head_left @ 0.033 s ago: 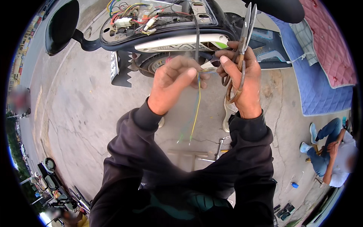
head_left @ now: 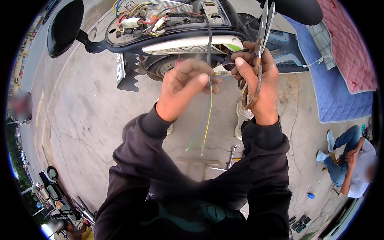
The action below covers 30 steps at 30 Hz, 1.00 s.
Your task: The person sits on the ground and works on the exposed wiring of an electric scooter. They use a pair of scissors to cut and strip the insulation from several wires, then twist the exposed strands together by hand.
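Centre: left hand [head_left: 186, 86] pinches thin wires [head_left: 219, 74] below black cable [head_left: 209, 40], apparently steadying them; yellow wire [head_left: 209, 115] dangles. Upper right of centre: right hand [head_left: 262, 86] grips scissors [head_left: 262, 36], blades up, seemingly sparing fingertips; whether those pinch wires, cannot tell.

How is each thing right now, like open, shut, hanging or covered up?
Left hand: pinching the thin wires.
Right hand: closed around the scissors.
Scissors: blades slightly apart, pointing away.
Thin wires: lower ends dangling loose.
Scooter wiring: uncovered, jumbled.
Blue quilt: partly covered by the pink quilt.
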{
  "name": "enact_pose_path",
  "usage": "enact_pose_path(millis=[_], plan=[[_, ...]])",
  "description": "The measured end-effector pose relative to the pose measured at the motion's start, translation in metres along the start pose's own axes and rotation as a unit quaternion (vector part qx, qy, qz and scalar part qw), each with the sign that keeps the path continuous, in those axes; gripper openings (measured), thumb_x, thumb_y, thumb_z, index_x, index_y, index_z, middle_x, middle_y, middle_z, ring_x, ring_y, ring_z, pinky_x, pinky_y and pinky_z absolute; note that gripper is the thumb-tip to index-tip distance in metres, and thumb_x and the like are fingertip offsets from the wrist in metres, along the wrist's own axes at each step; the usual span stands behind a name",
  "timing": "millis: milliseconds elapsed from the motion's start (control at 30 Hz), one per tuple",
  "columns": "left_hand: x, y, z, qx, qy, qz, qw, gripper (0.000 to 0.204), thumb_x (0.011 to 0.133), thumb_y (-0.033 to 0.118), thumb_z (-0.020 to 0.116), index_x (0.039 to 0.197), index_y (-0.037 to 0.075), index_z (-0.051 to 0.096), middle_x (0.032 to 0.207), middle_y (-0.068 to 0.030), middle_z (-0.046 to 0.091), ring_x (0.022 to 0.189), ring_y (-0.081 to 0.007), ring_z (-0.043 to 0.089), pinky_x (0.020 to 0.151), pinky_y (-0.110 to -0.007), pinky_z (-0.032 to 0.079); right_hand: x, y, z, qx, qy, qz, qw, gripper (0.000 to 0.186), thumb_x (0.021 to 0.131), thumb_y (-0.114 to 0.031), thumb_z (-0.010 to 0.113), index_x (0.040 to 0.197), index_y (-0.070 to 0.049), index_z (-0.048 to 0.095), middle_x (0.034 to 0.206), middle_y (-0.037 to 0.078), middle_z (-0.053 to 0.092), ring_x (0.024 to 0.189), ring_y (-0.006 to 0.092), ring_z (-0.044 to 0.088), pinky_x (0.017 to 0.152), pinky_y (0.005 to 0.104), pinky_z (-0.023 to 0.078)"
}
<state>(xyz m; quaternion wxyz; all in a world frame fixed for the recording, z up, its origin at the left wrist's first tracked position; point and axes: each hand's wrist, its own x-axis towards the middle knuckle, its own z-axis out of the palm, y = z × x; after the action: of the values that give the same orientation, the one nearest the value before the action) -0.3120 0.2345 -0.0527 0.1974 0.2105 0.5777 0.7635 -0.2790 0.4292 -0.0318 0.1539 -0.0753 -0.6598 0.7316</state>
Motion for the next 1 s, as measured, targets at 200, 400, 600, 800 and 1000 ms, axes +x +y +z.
enact_pose_path(millis=[200, 400, 600, 800, 1000], plan=[[-0.002, 0.002, 0.002, 0.012, 0.026, 0.004, 1.000, 0.016, 0.096, 0.007, 0.062, 0.111, 0.001, 0.061, 0.102, -0.0115, 0.071, 0.084, -0.0141, 0.068, 0.071, -0.026, 0.051, -0.024, -0.016, -0.015, -0.369, -0.037, -0.167, 0.913, 0.053, 0.076, -0.011, 0.079, 0.125, -0.003, 0.061, 0.088, 0.009, 0.060, 0.072, 0.0208, 0.059, 0.062, 0.0323, 0.047], [-0.001, 0.004, 0.007, -0.010, 0.066, -0.014, 0.998, 0.016, 0.096, 0.009, 0.063, 0.109, 0.000, 0.062, 0.098, -0.0104, 0.072, 0.080, -0.0138, 0.068, 0.069, -0.026, 0.051, -0.057, -0.014, -0.023, -0.522, -0.042, -0.209, 0.826, 0.060, 0.072, -0.013, 0.080, 0.127, -0.005, 0.059, 0.096, 0.014, 0.056, 0.079, 0.0331, 0.060, 0.063, 0.0393, 0.049], [0.000, -0.002, 0.019, 0.022, 0.113, 0.044, 0.992, 0.014, 0.093, 0.001, 0.063, 0.107, -0.003, 0.063, 0.094, -0.0086, 0.071, 0.079, -0.0117, 0.068, 0.069, -0.024, 0.054, -0.067, 0.001, -0.025, -0.587, -0.027, -0.195, 0.785, 0.062, 0.071, -0.021, 0.081, 0.128, -0.007, 0.059, 0.100, 0.014, 0.057, 0.083, 0.0320, 0.061, 0.065, 0.0401, 0.050], [0.001, -0.005, 0.016, 0.064, 0.112, 0.046, 0.991, 0.015, 0.091, 0.001, 0.064, 0.105, -0.004, 0.063, 0.092, -0.0088, 0.071, 0.076, -0.0118, 0.070, 0.066, -0.024, 0.054, -0.066, 0.002, -0.018, -0.642, -0.007, -0.197, 0.741, 0.063, 0.071, -0.023, 0.079, 0.130, -0.010, 0.060, 0.098, 0.012, 0.056, 0.081, 0.0297, 0.062, 0.064, 0.0383, 0.052], [-0.001, -0.006, 0.015, 0.060, 0.114, 0.045, 0.991, 0.014, 0.090, 0.001, 0.064, 0.103, -0.005, 0.062, 0.090, -0.0098, 0.071, 0.074, -0.0125, 0.069, 0.064, -0.025, 0.054, -0.066, 0.004, -0.014, -0.636, -0.016, -0.190, 0.748, 0.063, 0.071, -0.021, 0.078, 0.130, -0.010, 0.060, 0.097, 0.011, 0.056, 0.079, 0.0292, 0.063, 0.062, 0.0384, 0.052]])
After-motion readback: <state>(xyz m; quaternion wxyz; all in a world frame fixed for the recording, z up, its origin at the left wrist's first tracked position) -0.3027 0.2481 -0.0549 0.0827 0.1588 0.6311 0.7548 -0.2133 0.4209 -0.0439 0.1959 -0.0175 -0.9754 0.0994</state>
